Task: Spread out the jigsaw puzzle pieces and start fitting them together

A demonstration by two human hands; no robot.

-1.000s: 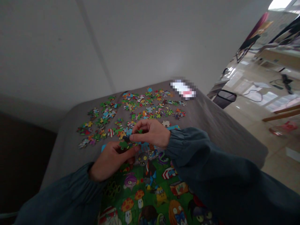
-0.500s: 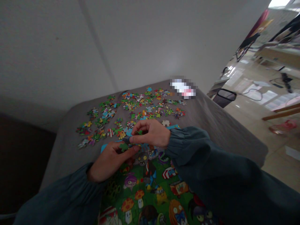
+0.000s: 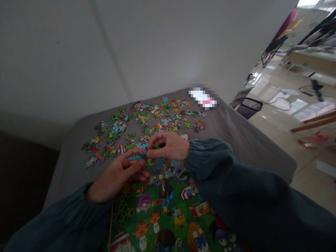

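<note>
Broadly, we sit at a grey table [image 3: 236, 129] set against a pale wall [image 3: 157, 45], with a shiny floor [image 3: 288, 105] off to our right. Nearest us lies the puzzle [image 3: 168, 213], a green picture of cartoon plants and mushrooms, partly built and running under our dark sleeves. Beyond it, loose pieces [image 3: 147, 122] are scattered in small clusters across the far half of the table, and a blurred white and pink object [image 3: 202, 98] sits at the far edge.

Our left hand [image 3: 115, 176] rests at the puzzle's upper edge, fingers stretched forward and close together, their tips touching a blue piece [image 3: 135, 157] just beside the right hand; whether they grip it we cannot tell. Our right hand [image 3: 169, 146] hovers just above that edge, thumb and forefinger pinched on a small green piece [image 3: 156, 146], the other fingers curled over it.
</note>
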